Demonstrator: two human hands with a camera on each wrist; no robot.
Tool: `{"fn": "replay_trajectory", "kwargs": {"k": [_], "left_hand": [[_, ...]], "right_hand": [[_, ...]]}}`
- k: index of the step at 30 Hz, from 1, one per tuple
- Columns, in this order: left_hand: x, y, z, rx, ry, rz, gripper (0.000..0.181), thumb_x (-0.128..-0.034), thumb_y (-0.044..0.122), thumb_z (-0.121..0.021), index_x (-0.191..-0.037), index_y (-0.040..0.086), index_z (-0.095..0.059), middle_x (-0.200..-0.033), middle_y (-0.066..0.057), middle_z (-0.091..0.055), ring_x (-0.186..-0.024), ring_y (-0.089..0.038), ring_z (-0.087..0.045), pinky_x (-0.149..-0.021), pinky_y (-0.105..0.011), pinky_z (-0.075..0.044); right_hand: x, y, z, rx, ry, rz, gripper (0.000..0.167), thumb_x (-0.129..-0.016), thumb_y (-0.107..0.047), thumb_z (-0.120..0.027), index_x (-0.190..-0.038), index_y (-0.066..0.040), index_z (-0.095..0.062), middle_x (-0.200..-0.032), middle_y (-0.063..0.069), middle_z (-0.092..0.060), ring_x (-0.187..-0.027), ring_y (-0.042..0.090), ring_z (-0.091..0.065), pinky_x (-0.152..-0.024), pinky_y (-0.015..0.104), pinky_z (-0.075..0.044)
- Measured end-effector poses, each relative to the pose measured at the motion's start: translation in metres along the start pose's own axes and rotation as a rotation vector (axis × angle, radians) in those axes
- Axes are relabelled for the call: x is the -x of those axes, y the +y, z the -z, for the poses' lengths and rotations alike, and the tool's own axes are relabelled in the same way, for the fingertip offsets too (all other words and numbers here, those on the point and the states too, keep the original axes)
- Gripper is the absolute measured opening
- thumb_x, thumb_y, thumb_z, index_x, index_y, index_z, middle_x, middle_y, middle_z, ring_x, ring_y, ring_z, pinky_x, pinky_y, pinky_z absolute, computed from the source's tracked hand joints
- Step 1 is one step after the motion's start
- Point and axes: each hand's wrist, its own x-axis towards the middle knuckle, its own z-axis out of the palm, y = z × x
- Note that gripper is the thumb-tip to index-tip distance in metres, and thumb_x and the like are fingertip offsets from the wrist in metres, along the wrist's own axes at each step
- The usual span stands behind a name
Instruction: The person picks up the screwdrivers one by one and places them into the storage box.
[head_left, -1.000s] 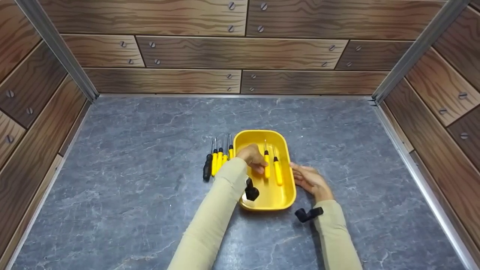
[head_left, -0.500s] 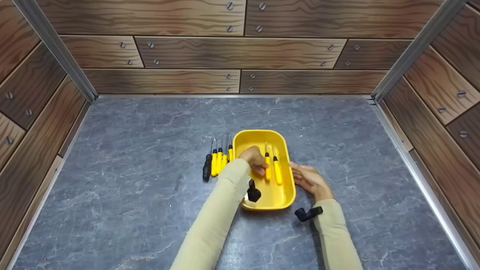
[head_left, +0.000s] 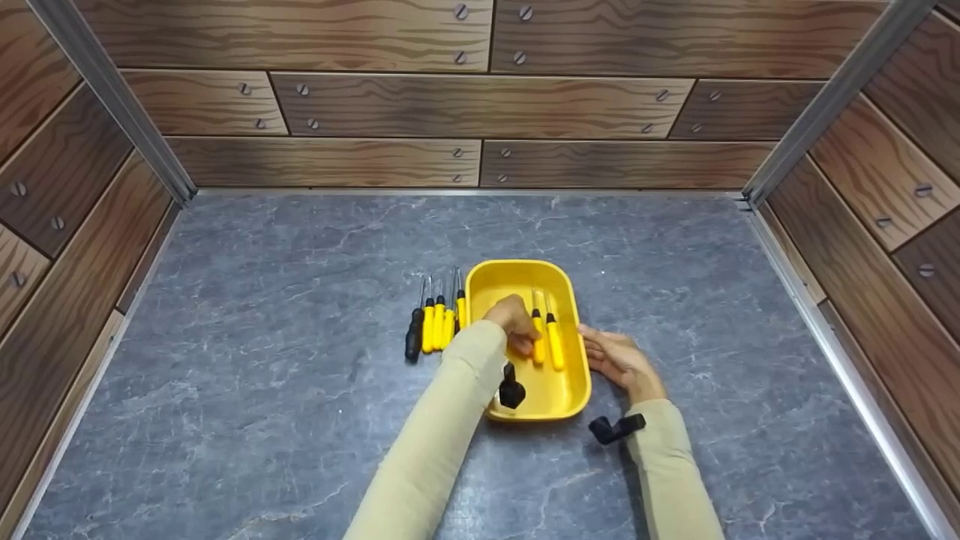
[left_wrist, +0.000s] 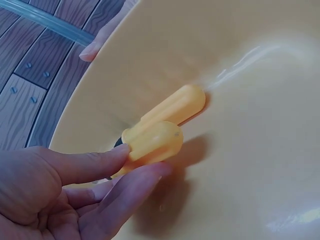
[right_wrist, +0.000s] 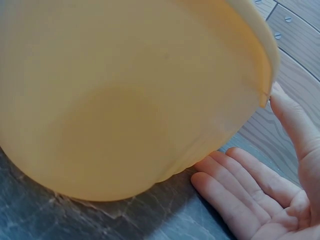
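Inside the yellow plastic box (head_left: 547, 396), my left hand (head_left: 513, 322) pinches a yellow-handled screwdriver (head_left: 538, 346) between thumb and fingers. The left wrist view shows the handle (left_wrist: 157, 142) of that screwdriver raised a little off the box floor, casting a shadow. A second yellow-handled screwdriver (head_left: 556, 346) lies close beside it, along the right wall. From outside, my right hand (head_left: 622, 361) touches the box's right side. In the right wrist view, the thumb of my right hand (right_wrist: 260, 205) is at the rim and its fingers extend against the wall, nearly straight.
Left of the box, several screwdrivers stand in a side-by-side row on the grey marbled table (head_left: 262, 360), with yellow handles (head_left: 435, 326) and one black-handled screwdriver (head_left: 413, 335) at the outer end. Wood-patterned walls (head_left: 480, 105) and metal edge strips (head_left: 847, 367) bound the surface.
My left hand has shifted slightly right and toward me, bringing the pinched screwdriver nearer the one by the right wall. The right hand and box stay put.
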Motion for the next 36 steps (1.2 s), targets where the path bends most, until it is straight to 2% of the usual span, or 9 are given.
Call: {"fn": "replay_trajectory", "kwargs": {"k": [4, 8, 11, 14, 21, 25, 28, 32, 36], "left_hand": [[-0.0009, -0.0006, -0.0025, 0.007, 0.011, 0.003, 0.023, -0.088, 0.008, -0.068, -0.1, -0.012, -0.067, -0.045, -0.005, -0.054, -0.036, -0.01, -0.052, -0.037, -0.017, -0.046], [-0.0021, -0.0017, -0.0045, 0.023, 0.021, 0.007, 0.016, -0.0862, 0.008, -0.071, -0.084, -0.007, -0.066, -0.044, -0.005, -0.053, -0.035, -0.01, -0.052, -0.036, -0.017, -0.046], [-0.0028, -0.0026, -0.0053, 0.034, 0.026, 0.012, 0.02, -0.0848, 0.007, -0.072, -0.071, -0.002, -0.061, -0.043, -0.005, -0.053, -0.035, -0.01, -0.052, -0.036, -0.018, -0.047], [-0.0028, -0.0031, -0.0058, 0.053, 0.022, 0.01, 0.025, -0.0842, 0.005, -0.072, -0.066, 0.001, -0.055, -0.044, -0.005, -0.054, -0.035, -0.01, -0.053, -0.037, -0.018, -0.049], [-0.0046, -0.003, -0.0061, 0.052, 0.027, 0.012, 0.026, -0.0832, 0.006, -0.073, -0.064, 0.003, -0.054, -0.044, -0.005, -0.055, -0.036, -0.011, -0.054, -0.043, -0.02, -0.055], [-0.0056, -0.0034, -0.0061, 0.046, 0.024, 0.018, 0.024, -0.0843, 0.009, -0.072, -0.066, 0.003, -0.058, -0.046, -0.005, -0.057, -0.038, -0.011, -0.056, -0.06, -0.025, -0.063], [-0.0047, -0.0037, -0.0054, 0.058, 0.019, 0.018, 0.023, -0.085, 0.009, -0.072, -0.067, 0.002, -0.059, -0.051, -0.008, -0.062, -0.039, -0.011, -0.057, -0.072, -0.029, -0.064], [-0.002, -0.0033, -0.004, 0.061, 0.013, 0.008, 0.021, -0.0854, 0.009, -0.071, -0.07, 0.001, -0.06, -0.059, -0.011, -0.068, -0.04, -0.011, -0.057, -0.079, -0.032, -0.063], [0.0003, -0.0026, -0.0028, 0.066, -0.005, 0.007, 0.017, -0.0868, 0.009, -0.07, -0.075, -0.002, -0.063, -0.055, -0.008, -0.064, -0.04, -0.011, -0.057, -0.083, -0.033, -0.062]], "right_hand": [[-0.0007, 0.0007, -0.0006, 0.003, 0.011, -0.001, 0.01, -0.092, -0.022, -0.065, -0.086, -0.014, -0.068, -0.082, -0.002, -0.074, -0.082, 0.009, -0.07, -0.078, 0.023, -0.061], [-0.0016, 0.0015, -0.001, 0.005, 0.013, -0.001, 0.01, -0.092, -0.022, -0.065, -0.088, -0.013, -0.068, -0.083, -0.002, -0.074, -0.082, 0.009, -0.07, -0.078, 0.024, -0.061], [-0.0016, 0.0021, -0.0011, 0.005, 0.004, -0.006, 0.011, -0.093, -0.021, -0.064, -0.086, -0.015, -0.068, -0.083, -0.002, -0.074, -0.083, 0.009, -0.07, -0.078, 0.024, -0.061], [-0.0015, 0.0022, -0.0009, -0.002, -0.01, -0.007, 0.013, -0.093, -0.021, -0.063, -0.084, -0.015, -0.07, -0.083, -0.002, -0.074, -0.083, 0.009, -0.071, -0.079, 0.023, -0.062], [-0.0007, 0.0007, -0.0005, -0.009, -0.021, -0.005, 0.013, -0.093, -0.022, -0.064, -0.084, -0.016, -0.071, -0.083, -0.002, -0.074, -0.082, 0.009, -0.071, -0.078, 0.023, -0.062], [-0.0008, 0.0009, 0.0003, -0.004, -0.028, -0.001, 0.014, -0.094, -0.022, -0.063, -0.084, -0.016, -0.071, -0.084, -0.001, -0.075, -0.083, 0.009, -0.071, -0.079, 0.023, -0.062], [-0.0012, 0.001, 0.0009, -0.001, -0.027, 0.002, 0.014, -0.094, -0.022, -0.062, -0.084, -0.016, -0.071, -0.084, -0.001, -0.074, -0.083, 0.01, -0.071, -0.079, 0.024, -0.062], [-0.0014, 0.0008, 0.0011, -0.006, -0.025, 0.002, 0.014, -0.094, -0.021, -0.063, -0.084, -0.016, -0.071, -0.083, -0.002, -0.074, -0.082, 0.009, -0.07, -0.078, 0.024, -0.061], [-0.0017, 0.001, 0.0007, -0.013, -0.023, -0.002, 0.014, -0.094, -0.021, -0.062, -0.083, -0.016, -0.071, -0.082, -0.002, -0.074, -0.081, 0.009, -0.07, -0.077, 0.023, -0.061]]}}
